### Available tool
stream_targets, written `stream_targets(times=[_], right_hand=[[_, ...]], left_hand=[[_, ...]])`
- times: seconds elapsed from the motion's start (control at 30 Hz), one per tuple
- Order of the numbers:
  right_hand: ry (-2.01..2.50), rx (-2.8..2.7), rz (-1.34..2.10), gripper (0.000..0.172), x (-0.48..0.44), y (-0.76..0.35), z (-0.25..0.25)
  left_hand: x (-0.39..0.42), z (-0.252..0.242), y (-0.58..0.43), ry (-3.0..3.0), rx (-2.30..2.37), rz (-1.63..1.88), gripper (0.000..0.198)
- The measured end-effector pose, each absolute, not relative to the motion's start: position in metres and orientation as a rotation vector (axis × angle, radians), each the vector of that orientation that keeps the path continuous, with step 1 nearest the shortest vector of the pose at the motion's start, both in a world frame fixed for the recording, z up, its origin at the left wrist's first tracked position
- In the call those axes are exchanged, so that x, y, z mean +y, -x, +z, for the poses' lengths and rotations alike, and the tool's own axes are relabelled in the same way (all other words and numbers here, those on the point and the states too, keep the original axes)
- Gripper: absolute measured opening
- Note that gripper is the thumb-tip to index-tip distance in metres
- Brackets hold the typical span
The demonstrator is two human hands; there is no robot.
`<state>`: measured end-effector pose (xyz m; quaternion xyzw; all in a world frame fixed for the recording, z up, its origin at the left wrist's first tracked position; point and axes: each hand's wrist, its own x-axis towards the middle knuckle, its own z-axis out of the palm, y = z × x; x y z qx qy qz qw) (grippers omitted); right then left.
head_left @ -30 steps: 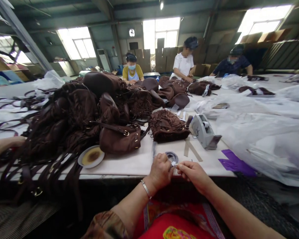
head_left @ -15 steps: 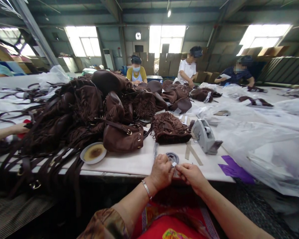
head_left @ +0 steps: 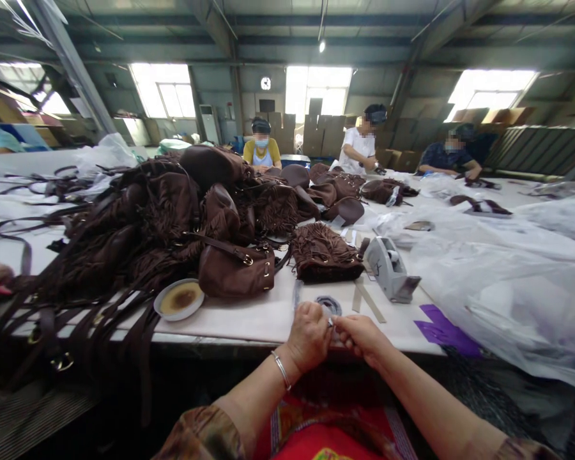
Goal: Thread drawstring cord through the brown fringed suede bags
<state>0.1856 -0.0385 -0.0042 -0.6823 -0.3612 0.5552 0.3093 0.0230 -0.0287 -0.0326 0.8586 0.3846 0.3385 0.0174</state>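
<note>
My left hand (head_left: 310, 335) is closed, with a bracelet at its wrist, close to the table's front edge. My right hand (head_left: 361, 337) pinches beside it, and the fingertips of both meet at a small whitish piece (head_left: 330, 322), too small to name. Just beyond my fingers lies a grey coil (head_left: 329, 305) on the white table (head_left: 249, 313). Behind that rests a brown fringed bag (head_left: 323, 255). To its left a smooth brown bag (head_left: 237, 268) with a buckled strap lies on its side.
A grey tape dispenser (head_left: 388, 268) stands at right, near flat beige strips (head_left: 370, 300) and purple pieces (head_left: 448, 329). Clear plastic sheets (head_left: 498, 275) spread beyond. A shallow dish (head_left: 179, 299) sits left, before a heap of brown bags (head_left: 163, 204). Several people work farther off.
The camera view has tilted up slightly. Both my hands stay together, and less of the whitish piece shows between them. A co-worker's hand at the far left has drawn back leftward.
</note>
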Motion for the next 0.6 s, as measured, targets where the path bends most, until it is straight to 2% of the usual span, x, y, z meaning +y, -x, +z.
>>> stream_targets(times=[0.17, 0.4, 0.6], right_hand=[[1.498, -0.883, 1.560, 0.033, -0.043, -0.183, -0.004], [1.427, -0.756, 1.602, 0.028, -0.041, -0.178, 0.011], [1.184, -0.736, 1.620, 0.042, -0.043, -0.172, 0.017]], left_hand=[[-0.029, -0.023, -0.020, -2.607, 1.302, 1.103, 0.012], [-0.031, -0.001, -0.021, -2.523, 1.329, 1.172, 0.014], [-0.030, 0.013, -0.019, -2.163, 1.204, 1.275, 0.028]])
